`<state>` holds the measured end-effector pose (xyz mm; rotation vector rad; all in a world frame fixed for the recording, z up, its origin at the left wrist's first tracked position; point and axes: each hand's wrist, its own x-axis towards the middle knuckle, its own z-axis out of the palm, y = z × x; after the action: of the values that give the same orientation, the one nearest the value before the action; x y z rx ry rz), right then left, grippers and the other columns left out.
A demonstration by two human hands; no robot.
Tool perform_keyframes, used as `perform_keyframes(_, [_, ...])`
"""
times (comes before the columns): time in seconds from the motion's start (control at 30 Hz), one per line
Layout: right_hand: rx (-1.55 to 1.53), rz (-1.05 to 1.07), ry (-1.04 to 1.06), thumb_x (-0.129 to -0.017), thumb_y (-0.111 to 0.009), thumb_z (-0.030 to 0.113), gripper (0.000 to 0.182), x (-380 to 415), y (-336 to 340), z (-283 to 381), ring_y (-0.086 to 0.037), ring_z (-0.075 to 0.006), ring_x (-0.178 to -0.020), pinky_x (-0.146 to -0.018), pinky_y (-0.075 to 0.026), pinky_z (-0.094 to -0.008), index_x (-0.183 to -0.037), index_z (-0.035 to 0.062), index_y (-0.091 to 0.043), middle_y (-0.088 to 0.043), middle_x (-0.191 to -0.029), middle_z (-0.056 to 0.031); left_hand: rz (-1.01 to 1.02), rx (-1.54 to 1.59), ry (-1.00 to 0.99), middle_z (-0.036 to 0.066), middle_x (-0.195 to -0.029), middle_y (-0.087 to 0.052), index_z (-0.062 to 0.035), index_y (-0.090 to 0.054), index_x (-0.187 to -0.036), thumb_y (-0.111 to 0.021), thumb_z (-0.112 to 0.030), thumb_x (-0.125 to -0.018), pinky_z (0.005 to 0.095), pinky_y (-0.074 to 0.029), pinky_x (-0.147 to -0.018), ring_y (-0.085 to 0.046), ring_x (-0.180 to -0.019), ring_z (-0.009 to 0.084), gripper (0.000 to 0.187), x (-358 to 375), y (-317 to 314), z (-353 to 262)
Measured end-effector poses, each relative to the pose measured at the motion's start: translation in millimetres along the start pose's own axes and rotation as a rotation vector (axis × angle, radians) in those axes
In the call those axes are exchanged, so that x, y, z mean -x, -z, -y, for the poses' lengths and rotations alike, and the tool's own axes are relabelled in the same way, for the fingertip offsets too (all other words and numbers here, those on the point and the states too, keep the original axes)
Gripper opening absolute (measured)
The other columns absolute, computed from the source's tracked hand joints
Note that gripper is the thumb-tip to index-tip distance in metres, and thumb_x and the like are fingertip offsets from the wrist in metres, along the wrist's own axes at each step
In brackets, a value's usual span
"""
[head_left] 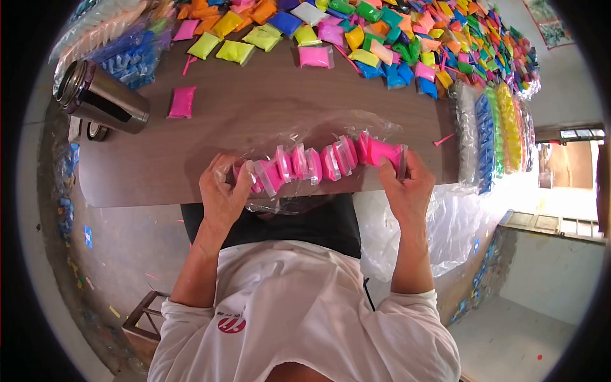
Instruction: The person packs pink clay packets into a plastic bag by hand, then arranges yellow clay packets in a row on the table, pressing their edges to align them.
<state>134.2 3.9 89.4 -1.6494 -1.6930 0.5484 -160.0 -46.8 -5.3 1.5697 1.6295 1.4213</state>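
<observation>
A row of several small pink packets (299, 163) stands side by side near the front edge of the brown table (254, 95). My left hand (226, 190) has its fingers closed round the packet at the row's left end. At the right end, my right hand (406, 181) grips another pink packet between thumb and fingers. Clear plastic film (366, 121) lies behind and beneath the row. One more pink packet (182, 102) lies apart, behind my left hand.
A steel flask (105, 95) lies tilted at the left. Colourful packets (382, 38) are heaped along the back. Long bags of sorted packets (487, 137) line the right edge, and others (130, 60) lie at the back left. Clear plastic (445, 229) hangs below the table at the right.
</observation>
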Motion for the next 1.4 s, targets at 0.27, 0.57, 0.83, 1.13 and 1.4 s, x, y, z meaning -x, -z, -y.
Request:
perform_keyframes(0.27, [0.304, -0.152, 0.487, -0.076, -0.076, 0.01, 0.031, -1, -17, -11, -0.066, -0.0329, -0.073, -0.063, -0.053, -0.0393, -0.104, 0.0035, -0.066, -0.068, -0.09, -0.0126, 0.016, -0.008, 0.061, 0.014, -0.079, -0.061, 0.0027, -0.064, -0.088, -0.069, -0.016, -0.09, 0.0344, -0.046, -0.066, -0.058, -0.071, 0.0264, 0.019, 0, 3, -5])
perform_keyframes(0.57, [0.0, 0.222, 0.323, -0.084, -0.072, 0.009, 0.028, -11, -11, 2, -0.068, -0.0278, -0.07, -0.06, -0.052, -0.0362, -0.11, 0.0036, -0.065, -0.069, -0.088, -0.0137, 0.016, 0.038, 0.056, 0.009, -0.081, -0.059, 0.0055, -0.062, -0.089, -0.066, -0.008, -0.092, 0.0296, -0.044, -0.065, -0.053, -0.072, 0.0151, 0.015, 1, 1, -4])
perform_keyframes(0.83, [0.18, 0.364, 0.233, -0.09, -0.069, 0.016, 0.027, -27, 5, -5, -0.06, -0.033, -0.056, -0.055, -0.047, -0.0388, -0.113, 0.0027, -0.063, -0.061, -0.066, -0.0163, -0.017, -0.008, 0.016, 0.013, -0.079, -0.062, 0.0025, -0.063, -0.085, -0.07, -0.01, -0.087, 0.0338, -0.046, -0.065, -0.057, -0.069, 0.0247, 0.015, -2, 2, -10])
perform_keyframes(1.13, [0.129, 0.226, 0.187, -0.087, -0.07, 0.016, 0.027, -26, -2, -3, -0.064, -0.0366, -0.065, -0.057, -0.049, -0.0413, -0.109, 0.0017, -0.063, -0.062, -0.071, -0.0177, -0.014, -0.005, 0.02, 0.013, -0.078, -0.062, 0.0016, -0.063, -0.084, -0.07, -0.01, -0.087, 0.0338, -0.046, -0.066, -0.057, -0.069, 0.0249, 0.014, -3, 2, -13])
perform_keyframes(1.4, [0.379, 0.022, 0.417, -0.082, -0.074, 0.019, 0.028, -15, -29, -14, -0.067, -0.0391, -0.085, -0.069, -0.055, -0.0446, -0.104, 0.0031, -0.069, -0.063, -0.113, -0.0176, -0.019, -0.068, -0.045, 0.015, -0.08, -0.064, 0.0022, -0.064, -0.092, -0.067, -0.02, -0.091, 0.0375, -0.047, -0.066, -0.059, -0.07, 0.0267, 0.022, -2, 2, -7])
